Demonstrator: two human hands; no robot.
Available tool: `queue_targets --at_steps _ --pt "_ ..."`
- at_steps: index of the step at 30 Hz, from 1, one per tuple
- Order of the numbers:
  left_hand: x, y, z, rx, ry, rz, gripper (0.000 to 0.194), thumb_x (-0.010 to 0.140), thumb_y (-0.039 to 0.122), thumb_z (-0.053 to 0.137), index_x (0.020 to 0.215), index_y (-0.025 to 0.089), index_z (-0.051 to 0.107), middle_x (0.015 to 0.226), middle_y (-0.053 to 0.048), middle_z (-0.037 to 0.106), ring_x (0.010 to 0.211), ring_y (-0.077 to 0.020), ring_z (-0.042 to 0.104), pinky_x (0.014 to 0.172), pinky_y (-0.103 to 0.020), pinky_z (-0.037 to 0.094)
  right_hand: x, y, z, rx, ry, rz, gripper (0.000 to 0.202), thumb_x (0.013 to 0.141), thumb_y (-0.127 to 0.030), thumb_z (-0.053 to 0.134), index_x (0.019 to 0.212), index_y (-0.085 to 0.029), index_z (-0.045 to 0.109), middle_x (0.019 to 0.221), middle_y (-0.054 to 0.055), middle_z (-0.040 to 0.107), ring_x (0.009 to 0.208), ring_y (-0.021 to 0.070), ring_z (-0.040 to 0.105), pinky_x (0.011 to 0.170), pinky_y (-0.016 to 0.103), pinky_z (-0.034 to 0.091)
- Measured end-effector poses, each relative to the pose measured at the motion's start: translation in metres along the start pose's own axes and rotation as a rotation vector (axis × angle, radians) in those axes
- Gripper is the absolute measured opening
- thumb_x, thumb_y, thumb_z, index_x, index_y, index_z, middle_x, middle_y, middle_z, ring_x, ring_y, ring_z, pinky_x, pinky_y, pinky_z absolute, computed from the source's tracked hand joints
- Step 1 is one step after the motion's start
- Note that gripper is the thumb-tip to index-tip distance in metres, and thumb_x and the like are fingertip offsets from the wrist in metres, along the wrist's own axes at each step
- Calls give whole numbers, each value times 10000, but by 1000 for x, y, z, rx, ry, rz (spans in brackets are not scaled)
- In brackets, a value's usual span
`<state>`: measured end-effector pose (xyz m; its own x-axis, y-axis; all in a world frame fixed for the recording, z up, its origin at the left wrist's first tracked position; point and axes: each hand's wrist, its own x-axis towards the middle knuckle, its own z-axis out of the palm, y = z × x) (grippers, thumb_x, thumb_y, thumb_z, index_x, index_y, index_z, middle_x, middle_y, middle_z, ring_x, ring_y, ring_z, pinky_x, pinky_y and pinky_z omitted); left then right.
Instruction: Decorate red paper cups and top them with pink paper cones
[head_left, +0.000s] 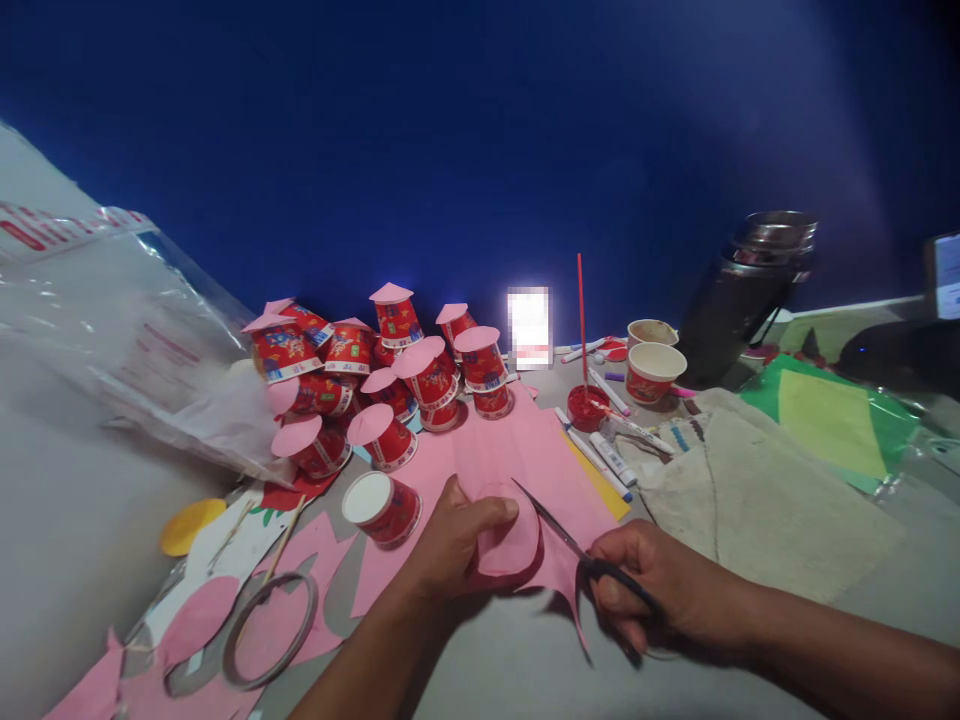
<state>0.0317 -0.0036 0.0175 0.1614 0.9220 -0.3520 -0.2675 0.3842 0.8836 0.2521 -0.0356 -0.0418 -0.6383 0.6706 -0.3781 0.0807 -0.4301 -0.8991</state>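
My left hand (pixel 455 540) pinches a piece of pink paper (pixel 508 545), its thumb lying on top. A circle outline shows on that paper, and a cut strip hangs down at its right side. In my right hand (pixel 652 585) is a pair of scissors (pixel 559 528), fingers through the black handles. The blades point up and left along the right edge of the circle. Left of my left hand an upside-down red paper cup (pixel 382 508) with a white base stands on the table. Behind are several red cups (pixel 431 380) topped with pink paper cones or discs.
A roll of tape (pixel 270 630) and pink scraps (pixel 195 620) lie at the left, near a plastic bag (pixel 150 330). Markers (pixel 600 465), white cups (pixel 657 370), a cloth pouch (pixel 757 490) and a dark flask (pixel 739 295) are on the right. A bright screen (pixel 529 328) stands behind.
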Motion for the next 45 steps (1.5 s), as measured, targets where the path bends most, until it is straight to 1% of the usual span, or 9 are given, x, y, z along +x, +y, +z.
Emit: queue_targets --at_steps 3,10,14,18,23,28,34,39,45 --pt "-1 1 1 4 52 8 238 565 214 796 724 149 632 595 43 558 542 -104 496 544 -249 423 0 0 1 -6 10 -2 512 752 -634 749 636 -193 517 474 -44 560 371 49 351 390 197 197" --pt "-1 1 0 25 104 35 286 563 219 817 740 163 600 582 52 561 539 -113 516 534 -257 444 0 0 0 -48 20 13 475 771 -600 727 637 -196 516 468 -46 559 363 52 357 389 195 222" --pt "-1 0 -1 10 76 15 294 560 219 810 743 166 586 588 46 573 533 -118 530 522 -257 445 -2 -2 -1 -100 27 18 451 781 -586 716 659 -187 544 484 -39 580 373 55 384 409 192 247" --pt "-2 0 -2 -13 65 11 319 562 204 801 761 181 553 579 48 571 530 -130 552 519 -261 457 -4 -3 0 -122 24 5 497 774 -633 724 663 -184 541 493 -30 579 406 66 429 428 193 272" --pt "-2 -2 -9 -9 147 -55 448 562 183 835 830 211 477 618 56 586 503 -134 562 499 -272 473 -5 -2 -1 -97 10 -5 560 742 -689 750 655 -182 530 490 -25 573 422 68 426 434 195 273" --pt "0 -8 -17 -48 133 -109 548 563 176 861 868 234 409 646 75 567 495 -128 566 493 -280 490 -5 -1 -2 -72 -10 11 572 736 -701 764 692 -173 547 510 -13 606 434 70 457 453 191 291" --pt "-2 -4 -12 -24 85 -151 525 580 187 815 855 247 372 617 77 581 448 -123 526 465 -368 543 -6 -3 -2 -91 -10 22 573 725 -699 774 682 -176 542 513 -11 616 433 73 451 460 200 291" --pt "-1 2 -8 27 -12 -110 461 543 182 771 754 243 365 504 61 540 416 -150 549 406 -295 491 -6 -4 -2 -88 -23 17 622 710 -764 747 688 -179 534 507 -16 600 434 75 452 463 202 289" --pt "-3 4 -9 74 -45 -137 443 570 219 749 777 251 359 509 17 595 404 -192 584 394 -293 456 -6 -1 -2 -77 -22 14 590 743 -727 748 695 -180 532 501 -25 583 434 73 444 461 197 282"
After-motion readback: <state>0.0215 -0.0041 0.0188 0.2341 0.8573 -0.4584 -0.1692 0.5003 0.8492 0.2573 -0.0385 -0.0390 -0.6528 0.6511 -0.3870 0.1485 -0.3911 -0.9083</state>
